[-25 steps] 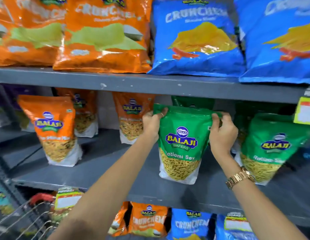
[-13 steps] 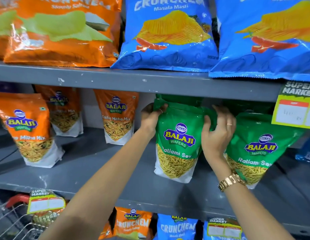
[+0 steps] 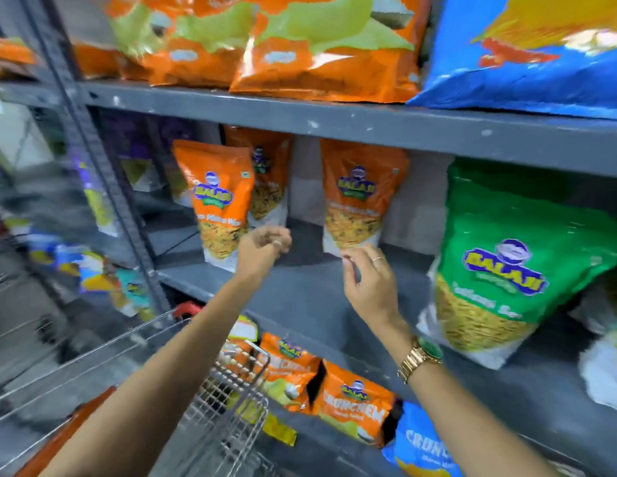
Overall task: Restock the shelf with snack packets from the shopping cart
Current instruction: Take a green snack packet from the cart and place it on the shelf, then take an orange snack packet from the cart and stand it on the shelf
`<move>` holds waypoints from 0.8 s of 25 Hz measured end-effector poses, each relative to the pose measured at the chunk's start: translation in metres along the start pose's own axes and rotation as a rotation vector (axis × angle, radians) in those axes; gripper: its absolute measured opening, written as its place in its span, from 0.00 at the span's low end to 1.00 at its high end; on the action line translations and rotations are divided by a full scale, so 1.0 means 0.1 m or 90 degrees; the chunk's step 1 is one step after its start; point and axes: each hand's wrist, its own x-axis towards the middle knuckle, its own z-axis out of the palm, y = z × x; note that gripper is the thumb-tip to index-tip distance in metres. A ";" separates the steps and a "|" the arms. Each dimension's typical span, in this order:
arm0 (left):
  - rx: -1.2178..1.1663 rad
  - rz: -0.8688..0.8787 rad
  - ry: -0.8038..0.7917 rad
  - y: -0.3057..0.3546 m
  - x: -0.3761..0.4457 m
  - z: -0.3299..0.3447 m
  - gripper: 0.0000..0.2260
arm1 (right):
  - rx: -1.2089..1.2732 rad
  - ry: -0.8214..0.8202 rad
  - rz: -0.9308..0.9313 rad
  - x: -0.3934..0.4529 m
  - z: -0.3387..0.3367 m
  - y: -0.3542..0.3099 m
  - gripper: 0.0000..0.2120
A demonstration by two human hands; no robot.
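A green Balaji Ratlami Sev packet [image 3: 506, 259] stands upright on the grey middle shelf [image 3: 310, 297] at the right. My left hand [image 3: 262, 249] hovers empty in front of an orange Balaji mix packet [image 3: 217, 201], fingers loosely curled. My right hand [image 3: 369, 284], with a ring and a gold watch, hangs over the bare shelf just below another orange mix packet [image 3: 358, 197], holding nothing. The wire shopping cart [image 3: 210, 383] is at the lower left, under my left arm.
Large orange [image 3: 321, 46] and blue [image 3: 534, 49] Crunchem bags fill the top shelf. Orange [image 3: 352, 401] and blue [image 3: 420, 445] Crunchem packs lie on the lower shelf. A grey upright post [image 3: 93, 149] bounds the shelf bay at the left, with blurred packets beyond it.
Both hands have let go of the green packet, which now stands on the shelf. The hands and my view have swung left, toward the orange packets and the cart.
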 end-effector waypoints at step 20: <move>0.495 -0.462 -0.009 -2.29 -1.69 -4.18 0.18 | 0.094 -0.850 -0.184 -1.82 3.06 -2.64 0.27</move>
